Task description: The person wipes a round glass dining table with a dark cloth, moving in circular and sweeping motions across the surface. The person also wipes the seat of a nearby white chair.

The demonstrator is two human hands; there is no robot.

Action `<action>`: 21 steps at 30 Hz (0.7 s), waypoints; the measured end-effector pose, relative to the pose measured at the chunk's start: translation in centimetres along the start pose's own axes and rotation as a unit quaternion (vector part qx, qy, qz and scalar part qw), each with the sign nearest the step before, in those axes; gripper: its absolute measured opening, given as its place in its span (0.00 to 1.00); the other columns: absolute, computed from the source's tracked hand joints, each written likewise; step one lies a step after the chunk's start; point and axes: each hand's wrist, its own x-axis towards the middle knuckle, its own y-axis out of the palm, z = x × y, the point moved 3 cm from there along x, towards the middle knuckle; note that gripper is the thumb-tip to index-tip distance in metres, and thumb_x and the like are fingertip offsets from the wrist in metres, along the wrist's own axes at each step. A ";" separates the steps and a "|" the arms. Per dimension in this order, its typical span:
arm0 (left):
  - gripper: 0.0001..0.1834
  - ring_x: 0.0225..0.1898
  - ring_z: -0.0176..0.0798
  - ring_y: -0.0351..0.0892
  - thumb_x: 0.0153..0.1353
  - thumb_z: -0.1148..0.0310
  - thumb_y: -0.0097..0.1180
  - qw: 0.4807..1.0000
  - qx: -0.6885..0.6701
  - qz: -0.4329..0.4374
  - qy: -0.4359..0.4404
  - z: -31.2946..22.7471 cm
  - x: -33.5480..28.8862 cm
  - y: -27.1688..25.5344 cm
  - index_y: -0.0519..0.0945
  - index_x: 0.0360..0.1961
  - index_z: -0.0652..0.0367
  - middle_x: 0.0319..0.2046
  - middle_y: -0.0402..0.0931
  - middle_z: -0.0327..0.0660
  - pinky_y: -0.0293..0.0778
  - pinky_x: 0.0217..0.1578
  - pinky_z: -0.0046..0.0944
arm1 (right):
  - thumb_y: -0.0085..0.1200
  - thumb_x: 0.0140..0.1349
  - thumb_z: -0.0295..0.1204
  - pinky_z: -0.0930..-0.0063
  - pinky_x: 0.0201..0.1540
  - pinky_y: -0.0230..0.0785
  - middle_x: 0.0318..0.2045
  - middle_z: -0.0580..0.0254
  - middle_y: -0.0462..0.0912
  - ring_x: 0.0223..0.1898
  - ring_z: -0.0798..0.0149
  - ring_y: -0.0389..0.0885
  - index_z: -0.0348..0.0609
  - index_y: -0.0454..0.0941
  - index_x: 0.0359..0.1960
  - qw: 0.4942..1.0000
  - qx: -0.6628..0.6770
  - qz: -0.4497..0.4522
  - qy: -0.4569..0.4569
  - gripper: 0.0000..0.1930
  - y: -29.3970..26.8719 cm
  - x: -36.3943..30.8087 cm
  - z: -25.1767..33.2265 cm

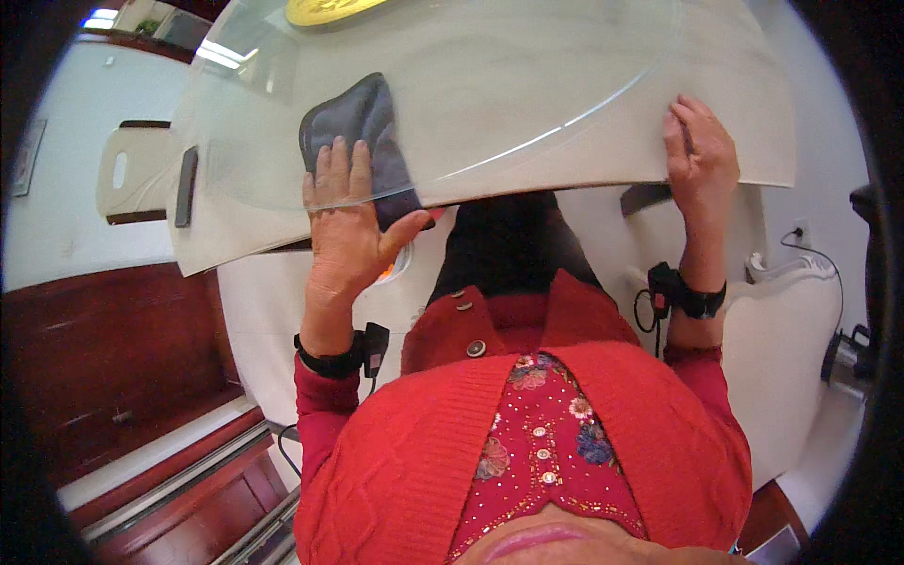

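Note:
My left hand lies flat on a black, leather-like piece, its fingers stretched forward and the thumb out to the right. The piece is broad and peaked at its far end, and its near end reaches the table's front edge. What kind of thing it is I cannot tell. To the right, my right hand rests on the table near the front edge. Its fingers are loosely bent, with a gap between them and the thumb, and nothing shows in it. Both wrists wear black bands.
A round glass top covers much of the pale table. On it at the far side is a yellow round dish, cut off by the frame. White chairs stand around, and a metal kettle is at the far right.

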 end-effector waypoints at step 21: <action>0.50 0.63 0.62 0.58 0.44 0.42 0.62 0.979 -0.114 -0.138 0.095 -17.4 7.7 3.7 0.66 0.58 0.72 0.57 0.65 0.62 0.44 0.64 0.60 | 0.52 0.61 0.28 0.65 0.53 0.69 0.49 0.52 0.78 0.51 0.52 0.77 0.41 0.77 0.47 0.953 0.282 0.086 -0.065 0.13 -1.7 -1.4 6.8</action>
